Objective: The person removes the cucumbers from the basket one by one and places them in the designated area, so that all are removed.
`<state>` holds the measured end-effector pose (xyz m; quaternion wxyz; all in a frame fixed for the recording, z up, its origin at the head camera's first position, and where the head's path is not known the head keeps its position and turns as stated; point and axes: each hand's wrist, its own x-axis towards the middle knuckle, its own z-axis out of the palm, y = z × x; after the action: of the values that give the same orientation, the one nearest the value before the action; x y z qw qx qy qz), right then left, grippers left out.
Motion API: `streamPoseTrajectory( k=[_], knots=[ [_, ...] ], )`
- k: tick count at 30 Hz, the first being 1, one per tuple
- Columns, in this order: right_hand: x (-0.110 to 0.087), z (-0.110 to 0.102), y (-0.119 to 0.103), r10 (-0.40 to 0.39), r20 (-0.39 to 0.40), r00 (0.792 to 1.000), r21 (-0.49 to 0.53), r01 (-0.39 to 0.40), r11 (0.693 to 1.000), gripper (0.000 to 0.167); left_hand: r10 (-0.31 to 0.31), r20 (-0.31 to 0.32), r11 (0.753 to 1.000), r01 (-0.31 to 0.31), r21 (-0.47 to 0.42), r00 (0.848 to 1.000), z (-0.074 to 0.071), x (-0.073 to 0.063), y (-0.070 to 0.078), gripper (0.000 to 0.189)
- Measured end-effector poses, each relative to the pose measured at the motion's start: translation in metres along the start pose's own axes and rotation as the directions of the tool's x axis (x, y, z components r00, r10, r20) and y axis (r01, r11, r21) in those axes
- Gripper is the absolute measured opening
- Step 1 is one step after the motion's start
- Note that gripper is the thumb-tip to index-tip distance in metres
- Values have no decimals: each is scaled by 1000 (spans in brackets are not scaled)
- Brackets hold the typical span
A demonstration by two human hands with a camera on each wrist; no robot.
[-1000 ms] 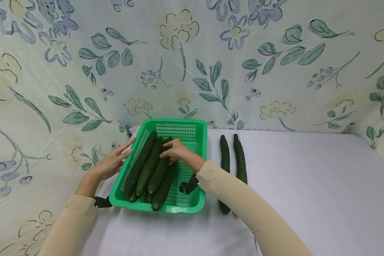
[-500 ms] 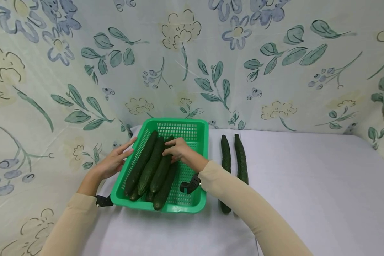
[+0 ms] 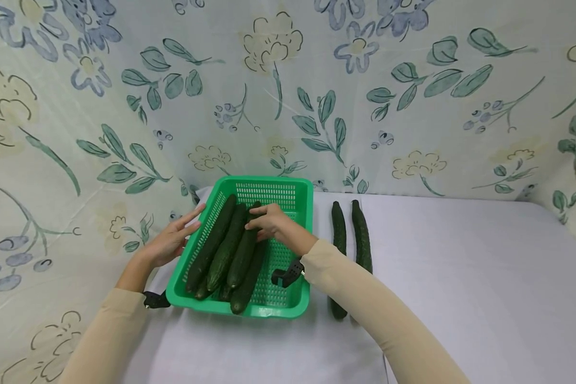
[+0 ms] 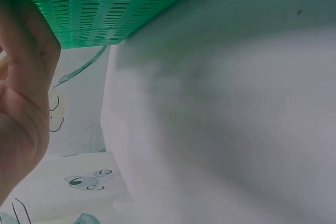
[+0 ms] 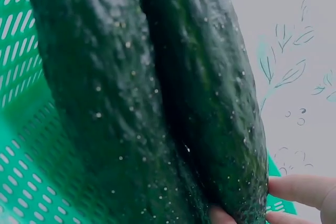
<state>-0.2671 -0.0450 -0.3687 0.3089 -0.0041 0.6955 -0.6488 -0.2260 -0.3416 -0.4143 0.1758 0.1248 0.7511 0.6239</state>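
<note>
In the head view, a green plastic basket (image 3: 273,309) holds several dark green cucumbers, lying lengthwise in its left half. My right hand (image 3: 277,225) reaches in from the right and pinches a cucumber (image 3: 242,258) near its far end. The right wrist view has fingertips (image 5: 296,190) on one side of this cucumber (image 5: 210,87) and another fingertip at its other side, with a second cucumber (image 5: 100,103) alongside. My left hand (image 3: 168,244) rests against the basket's left side, fingers extended along the rim. In the left wrist view it touches the slotted outer wall (image 4: 110,9).
Two more cucumbers, a near one (image 3: 338,229) and a farther one (image 3: 361,237), lie side by side on the white tablecloth (image 3: 461,288) right of the basket, partly hidden by my right sleeve (image 3: 365,304). Floral fabric (image 3: 345,106) hangs behind and at the left.
My right hand has shifted slightly to the right, and the cucumber it pinches has moved a little with it. My left hand stays at the basket's side.
</note>
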Motion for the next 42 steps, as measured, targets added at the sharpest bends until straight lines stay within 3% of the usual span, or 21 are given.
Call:
streamPoseTrajectory(
  k=[25,35,42],
  knots=[
    [-22,-20,-19,-25,9,1000,69,24,997,54,1,-5,1000,-1,-1,1000,2,-1,2,57],
    [-36,-40,-28,-76,37,996,145,70,987,57,-4,-22,1000,4,12,1000,2,-1,2,56],
    [-48,-61,-30,-108,50,993,135,100,986,56,-13,-37,1000,14,18,999,3,-1,2,57]
  ],
)
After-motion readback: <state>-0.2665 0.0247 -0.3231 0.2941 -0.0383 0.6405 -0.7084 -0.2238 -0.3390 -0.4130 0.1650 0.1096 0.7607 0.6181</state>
